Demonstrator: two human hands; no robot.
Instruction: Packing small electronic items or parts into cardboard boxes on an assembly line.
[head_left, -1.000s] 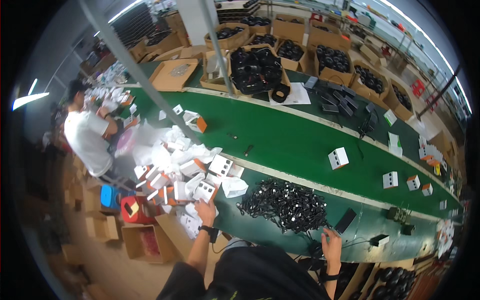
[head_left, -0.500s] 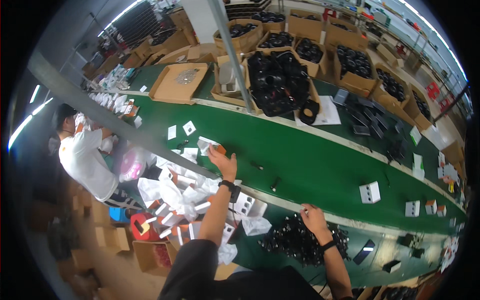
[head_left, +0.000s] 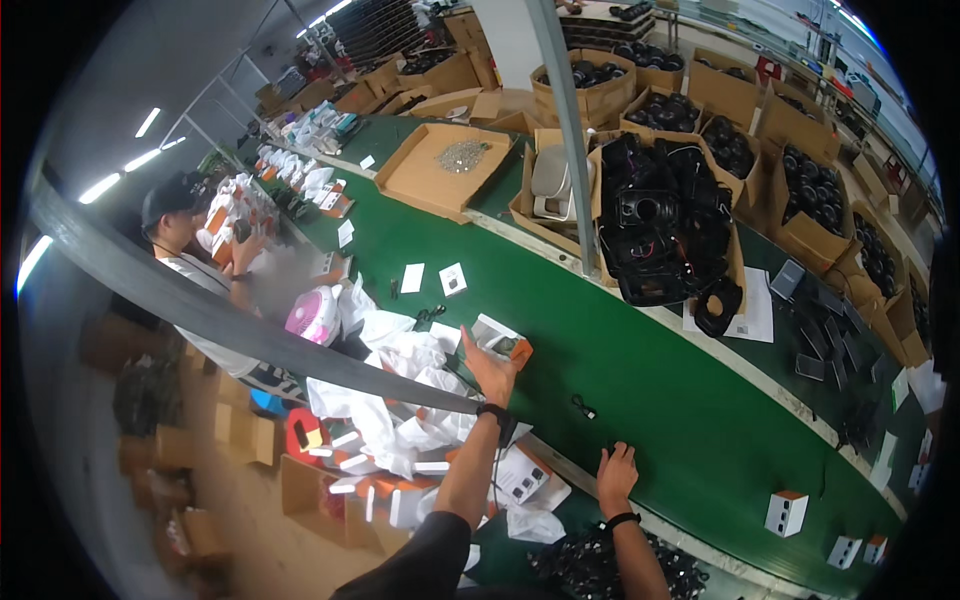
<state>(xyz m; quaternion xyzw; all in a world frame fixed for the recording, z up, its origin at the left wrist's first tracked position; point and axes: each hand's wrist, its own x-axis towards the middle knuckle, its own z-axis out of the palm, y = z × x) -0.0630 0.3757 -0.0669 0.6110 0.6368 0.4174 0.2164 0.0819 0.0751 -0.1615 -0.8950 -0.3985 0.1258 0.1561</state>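
On the green conveyor belt [head_left: 660, 410], my left hand [head_left: 490, 375] grips an open white and orange box [head_left: 497, 334], thumb on one side and fingers on the other. Something greyish sits inside the box. My right hand [head_left: 617, 475] reaches over the near edge of the belt, its fingertips closed around a short black cable that is mostly hidden. Another short black cable [head_left: 583, 405] lies on the belt between my hands. Below my right forearm is a heap of black cables [head_left: 570, 568].
White bags and boxes [head_left: 400, 430] pile up at left under a grey metal pole [head_left: 250, 325]. A co-worker [head_left: 185, 260] stands beyond. Cartons of black parts [head_left: 670, 220] line the far side. White boxes [head_left: 787, 513] stand on the belt at right.
My right hand has moved from above the cable heap onto the belt, at one of the cables there. My left hand stays at the box. The view has swung left.
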